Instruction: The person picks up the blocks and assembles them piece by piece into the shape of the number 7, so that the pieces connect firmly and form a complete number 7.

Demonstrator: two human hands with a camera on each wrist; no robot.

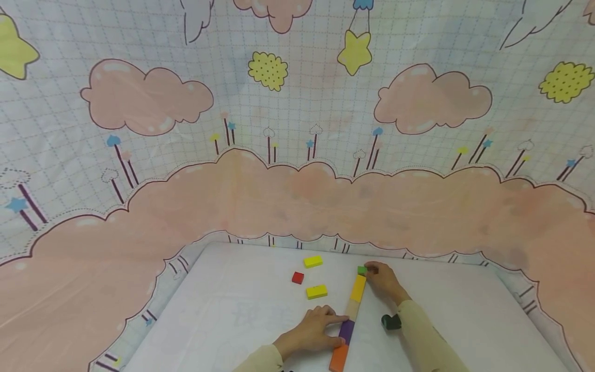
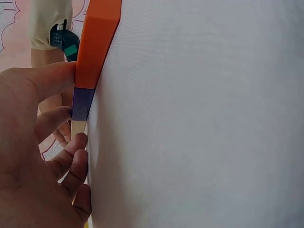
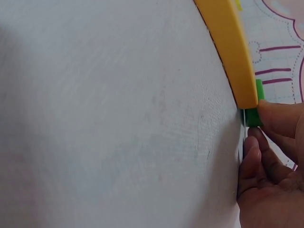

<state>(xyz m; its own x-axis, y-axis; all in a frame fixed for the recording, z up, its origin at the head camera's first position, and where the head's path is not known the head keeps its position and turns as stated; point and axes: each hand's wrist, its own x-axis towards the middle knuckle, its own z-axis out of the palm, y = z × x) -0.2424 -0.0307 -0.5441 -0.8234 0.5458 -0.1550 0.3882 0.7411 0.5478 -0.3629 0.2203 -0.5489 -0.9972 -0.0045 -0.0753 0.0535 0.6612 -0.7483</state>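
A straight row of blocks runs away from me on the white table. From near to far, it holds an orange block (image 1: pixel 339 357), a purple block (image 1: pixel 347 331), a plain wood block (image 1: pixel 353 310), an amber-yellow block (image 1: pixel 358 288) and a small green block (image 1: pixel 362 270). My left hand (image 1: pixel 312 329) lies along the row's left side, thumb and index finger extended against the purple block's two ends; its other fingers bend loosely. At the far end, my right hand (image 1: pixel 383 279) pinches the green block between thumb and fingers, right against the amber-yellow block.
Left of the row lie two yellow blocks (image 1: pixel 313 261) (image 1: pixel 316 292) and a small red block (image 1: pixel 298 278). A dark green device (image 1: pixel 391 322) is worn at the right wrist. Behind the white table (image 1: pixel 223 305) hangs a cloud-printed cloth (image 1: pixel 297 201).
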